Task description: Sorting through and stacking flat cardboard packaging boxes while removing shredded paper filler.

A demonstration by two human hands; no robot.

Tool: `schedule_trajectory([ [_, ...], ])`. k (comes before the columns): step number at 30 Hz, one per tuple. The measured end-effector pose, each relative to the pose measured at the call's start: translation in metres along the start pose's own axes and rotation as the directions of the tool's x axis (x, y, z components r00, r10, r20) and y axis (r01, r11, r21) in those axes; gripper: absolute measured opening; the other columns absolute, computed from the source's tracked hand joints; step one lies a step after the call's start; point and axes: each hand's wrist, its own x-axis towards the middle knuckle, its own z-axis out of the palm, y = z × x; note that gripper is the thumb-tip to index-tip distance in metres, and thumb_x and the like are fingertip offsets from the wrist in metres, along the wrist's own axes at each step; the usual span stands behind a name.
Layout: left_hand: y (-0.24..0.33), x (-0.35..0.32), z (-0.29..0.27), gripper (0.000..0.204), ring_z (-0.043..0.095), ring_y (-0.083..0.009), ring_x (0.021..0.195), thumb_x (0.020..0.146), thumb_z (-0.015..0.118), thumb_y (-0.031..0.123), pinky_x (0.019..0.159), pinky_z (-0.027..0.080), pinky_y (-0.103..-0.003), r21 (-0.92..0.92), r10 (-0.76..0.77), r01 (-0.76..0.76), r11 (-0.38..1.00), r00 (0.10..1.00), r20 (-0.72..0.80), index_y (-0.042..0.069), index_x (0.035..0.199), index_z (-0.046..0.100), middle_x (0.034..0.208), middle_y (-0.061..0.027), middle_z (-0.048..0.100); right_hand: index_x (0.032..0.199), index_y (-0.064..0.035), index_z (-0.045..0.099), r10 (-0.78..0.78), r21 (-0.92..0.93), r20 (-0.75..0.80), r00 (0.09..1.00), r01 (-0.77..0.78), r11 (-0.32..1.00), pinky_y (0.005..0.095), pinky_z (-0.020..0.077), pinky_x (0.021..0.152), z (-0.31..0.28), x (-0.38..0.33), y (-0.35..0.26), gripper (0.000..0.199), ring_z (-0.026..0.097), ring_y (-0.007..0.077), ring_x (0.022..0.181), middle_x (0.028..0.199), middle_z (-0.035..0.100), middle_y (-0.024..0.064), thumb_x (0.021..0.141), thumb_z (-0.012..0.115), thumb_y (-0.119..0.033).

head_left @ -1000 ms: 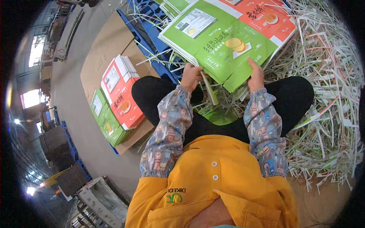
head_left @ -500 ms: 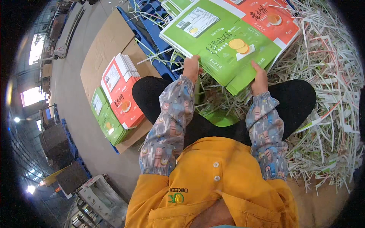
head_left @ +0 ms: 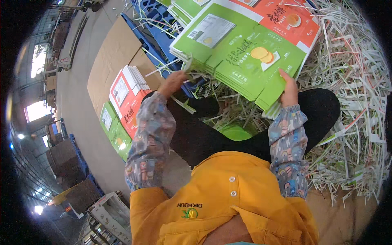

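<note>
A stack of printed green-and-red flat carton blanks (head_left: 245,77) lies in front of me, its near green corner pointing toward my lap. My right hand (head_left: 289,90) grips that corner, thumb on top and fingers under the edge. Off the stack's left side, my left hand (head_left: 172,83) is closed on pale paper strips (head_left: 184,105) that stick out past its fingers. Beneath the stack, shredded paper trimmings (head_left: 241,116) and a green rounded thing (head_left: 236,132) show between my legs.
To the left, smaller piles of red blanks (head_left: 124,92) and green blanks (head_left: 116,128) rest on a brown cardboard sheet (head_left: 116,51). A blue pallet (head_left: 149,30) runs beside it. A large heap of paper trimmings (head_left: 351,90) fills the right side. More green blanks (head_left: 179,14) lie beyond the stack.
My left hand has left the stack's left edge and moved left, now with paper strips in it. The right hand stays on the near corner, which has shifted slightly right.
</note>
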Motion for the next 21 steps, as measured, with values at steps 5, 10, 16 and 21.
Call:
schedule_trajectory([
  [5, -0.078, -0.004, -0.119, 0.02, 0.05, -0.0272, 0.07, 0.078, 0.039, 0.006, 0.064, 0.04, -0.037, 0.424, 0.119, 0.021, 0.905, 0.946, -0.302, 0.004, 0.092, 0.053, 0.078, -0.0113, 0.05, 0.096, 0.0036, 0.055, -0.061, -0.066, -0.01, 0.998, 0.061, 0.996, 0.0289, 0.0474, 0.065, 0.014, -0.01, -0.007, 0.029, 0.058, 0.0188, 0.076, 0.089, 0.058, 0.01, 0.074, 0.059, -0.014],
  [10, -0.095, -0.019, -0.25, 0.016, 0.036, -0.0067, 0.037, 0.079, 0.047, 0.024, 0.032, 0.028, -0.021, -0.657, -0.456, -0.235, 0.717, 0.554, -0.696, 0.011, 0.07, 0.048, 0.051, 0.0025, 0.038, 0.098, 0.0036, 0.053, 0.055, 0.043, 0.081, 0.995, -0.059, 0.997, 0.0289, 0.0467, 0.071, -0.003, -0.003, -0.018, 0.029, 0.057, 0.0197, 0.082, 0.092, 0.057, 0.0114, 0.075, 0.059, -0.013],
  [16, -0.094, 0.014, -0.256, 0.032, 0.049, -0.0139, 0.055, 0.077, 0.054, 0.035, 0.044, 0.039, -0.028, -0.34, -0.117, -0.106, 0.935, 0.811, -0.573, 0.004, 0.087, 0.053, 0.068, -0.0062, 0.052, 0.104, 0.0032, 0.049, -0.003, -0.005, 0.005, 1.0, 0.003, 1.0, 0.0301, 0.0458, 0.073, 0.011, -0.009, -0.011, 0.033, 0.056, 0.0212, 0.083, 0.097, 0.056, 0.0106, 0.077, 0.057, -0.015],
  [21, -0.065, 0.08, -0.148, 0.067, 0.053, -0.0245, 0.089, 0.067, 0.061, 0.053, 0.071, 0.044, -0.034, 0.185, -0.045, 0.226, 0.956, 0.741, -0.67, -0.002, 0.103, 0.048, 0.1, -0.0185, 0.051, 0.107, 0.0028, 0.047, 0.002, -0.004, 0.074, 0.997, -0.002, 1.0, 0.0305, 0.0455, 0.075, 0.01, -0.015, -0.022, 0.035, 0.056, 0.0215, 0.085, 0.098, 0.056, 0.0109, 0.079, 0.054, -0.017],
])
